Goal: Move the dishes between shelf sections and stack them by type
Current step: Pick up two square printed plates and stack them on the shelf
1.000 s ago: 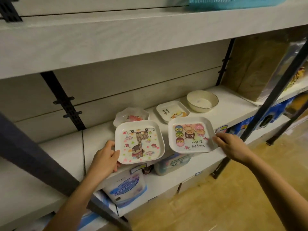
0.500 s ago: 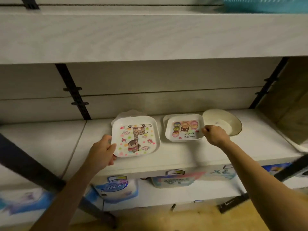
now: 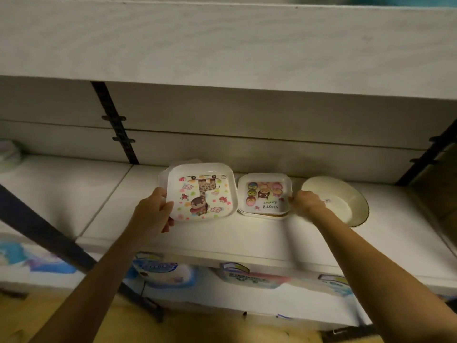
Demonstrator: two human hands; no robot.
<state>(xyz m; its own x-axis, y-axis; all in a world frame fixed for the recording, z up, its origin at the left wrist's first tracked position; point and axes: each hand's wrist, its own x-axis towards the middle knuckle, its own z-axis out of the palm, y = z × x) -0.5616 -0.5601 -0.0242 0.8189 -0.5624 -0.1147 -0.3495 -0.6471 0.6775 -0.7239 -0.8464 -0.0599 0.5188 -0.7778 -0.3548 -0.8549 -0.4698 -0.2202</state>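
My left hand (image 3: pixel 154 212) grips the left edge of a square white plate with a giraffe picture (image 3: pixel 201 191), held over a flower-edged dish (image 3: pixel 163 173) that is almost hidden beneath it. My right hand (image 3: pixel 305 203) holds the right edge of a smaller square plate with owl pictures (image 3: pixel 264 194). That owl plate lies on top of another square plate (image 3: pixel 262 215), whose rim shows under it. A round cream bowl (image 3: pixel 341 199) stands just right of my right hand. All rest on the white middle shelf (image 3: pixel 222 241).
The upper shelf board (image 3: pixel 222 45) hangs low over the dishes. A black upright (image 3: pixel 115 125) marks the section divide at the back; a dark diagonal brace (image 3: pixel 49 233) crosses at front left. Stacked dishes (image 3: pixel 8 154) sit far left. Blue packages (image 3: pixel 163 273) fill the shelf below.
Both plates have moved back onto the shelf. The owl plate now sits on the small square plate; the giraffe plate has come over the flower-edged dish. The view has swung to face the shelf.
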